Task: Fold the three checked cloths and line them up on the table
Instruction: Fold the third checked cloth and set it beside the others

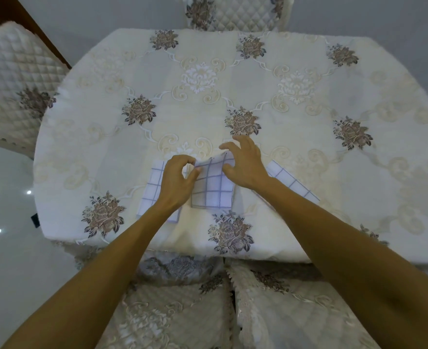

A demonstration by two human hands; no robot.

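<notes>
Three white cloths with thin blue-grey checks lie side by side near the front of the table (pixel 308 147). The middle cloth (pixel 212 190) is folded to a small rectangle. My left hand (pixel 176 180) pinches its upper left corner between thumb and fingertips. My right hand (pixel 245 162) hovers over its upper right corner with fingers spread and curved, the thumb touching the cloth's right edge. The left cloth (pixel 152 190) lies folded, partly under my left wrist. The right cloth (pixel 288 178) lies folded at a slant, partly hidden by my right forearm.
The table wears a cream embroidered cover with brown rose motifs. Quilted chairs stand at the far side (pixel 233 13), at the left (pixel 16 91) and just below me (pixel 182 311). A glossy pale floor (pixel 6 210) lies to the left.
</notes>
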